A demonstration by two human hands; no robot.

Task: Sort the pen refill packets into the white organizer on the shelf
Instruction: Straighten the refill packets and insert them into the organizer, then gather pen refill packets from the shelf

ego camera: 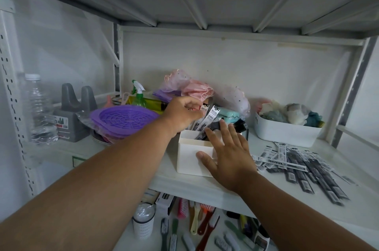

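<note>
The shelf (205,187) carries everything here, with the white organizer (194,158) near its front edge, about midway along. The right hand (227,152) lies flat against the organizer's right side, fingers straight, thumb across the front wall — bracing it, most likely so the box does not slide while packets go in. The left hand (182,113) reaches over the back of the organizer with fingers curled round the tops of the standing packets (207,121), probably pushing them down or squaring them up. Those packets lean rightward inside the organizer, tips poking well above the rim.

The loose pile of refill packets (295,164) still lies fanned out toward the right front corner of the shelf, so a good share of sorting looks undone.

Around: a white bin of cloths (287,129) at the back right, purple strainers (125,120) just left of the organizer, crumpled plastic bags (190,86) behind it, a clear bottle (40,111) at the far left edge. The bags crowd the back — little slack there for the left hand.
</note>
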